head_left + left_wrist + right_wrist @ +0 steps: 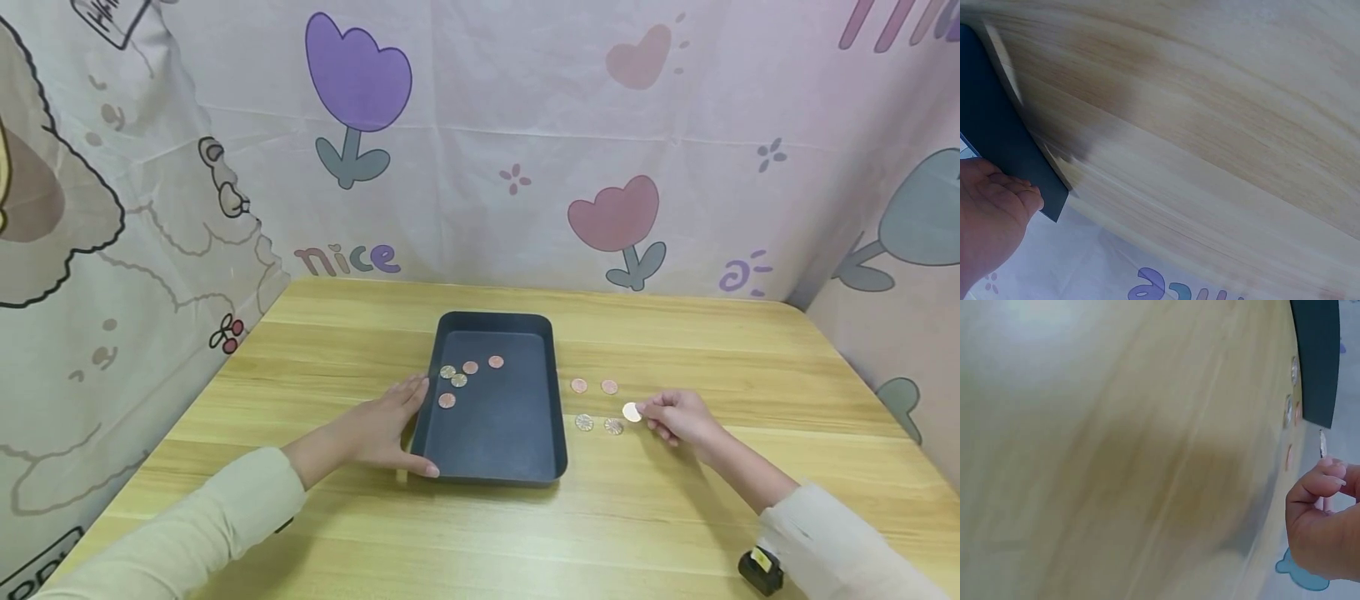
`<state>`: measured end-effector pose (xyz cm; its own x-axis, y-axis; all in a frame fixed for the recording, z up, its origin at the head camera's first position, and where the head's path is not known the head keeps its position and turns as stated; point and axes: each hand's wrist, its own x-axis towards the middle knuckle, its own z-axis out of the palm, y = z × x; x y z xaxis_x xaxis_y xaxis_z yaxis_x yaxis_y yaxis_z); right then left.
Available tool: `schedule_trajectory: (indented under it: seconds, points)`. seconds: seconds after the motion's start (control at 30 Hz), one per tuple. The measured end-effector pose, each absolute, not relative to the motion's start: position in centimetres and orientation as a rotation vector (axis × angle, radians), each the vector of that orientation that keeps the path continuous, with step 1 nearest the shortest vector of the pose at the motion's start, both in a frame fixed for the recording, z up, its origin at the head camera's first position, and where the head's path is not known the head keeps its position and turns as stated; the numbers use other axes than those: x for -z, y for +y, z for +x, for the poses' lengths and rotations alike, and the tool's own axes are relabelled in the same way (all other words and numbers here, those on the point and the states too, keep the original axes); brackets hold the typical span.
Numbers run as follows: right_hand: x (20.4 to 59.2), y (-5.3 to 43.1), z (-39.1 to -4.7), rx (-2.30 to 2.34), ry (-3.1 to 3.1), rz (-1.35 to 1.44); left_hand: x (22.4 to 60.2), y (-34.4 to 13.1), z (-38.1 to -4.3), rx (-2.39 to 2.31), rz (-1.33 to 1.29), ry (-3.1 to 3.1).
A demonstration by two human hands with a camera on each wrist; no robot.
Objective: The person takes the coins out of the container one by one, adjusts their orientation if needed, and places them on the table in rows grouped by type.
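A dark rectangular baking tray (517,454) stands on the table, several coins in its left and far part, among them a coppery coin (496,362) and a yellowish coin (459,380). Against the tray's left side rests my left hand (378,425), fingers extended along the wall and thumb at the near left corner. To the right of the tray, my right hand (681,419) pinches a shiny coin (632,412) between thumb and fingers, the coin tilted above the table in the right wrist view. Near it lie two coppery coins (609,387) and two silvery coins (584,422).
The wooden table (637,517) meets a printed cloth backdrop (480,208) at its far edge and sides. A small black object (761,571) with a yellow mark shows by the right sleeve (832,533).
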<state>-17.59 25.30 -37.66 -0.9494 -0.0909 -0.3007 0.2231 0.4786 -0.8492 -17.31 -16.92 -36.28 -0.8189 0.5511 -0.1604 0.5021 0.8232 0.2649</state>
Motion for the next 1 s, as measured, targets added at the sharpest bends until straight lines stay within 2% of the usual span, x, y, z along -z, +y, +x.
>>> schedule_trajectory:
  seconds: [0.43, 1.0]
  points:
    - [38.3, 27.1, -16.8, 1.225, 2.547, 0.126, 36.2, -16.9, -17.2, -0.315, 0.815, 2.774]
    - [38.0, 26.8, -17.0, 1.251, 2.638, 0.190, 36.2, -17.0, -17.3, -0.319, 0.814, 2.773]
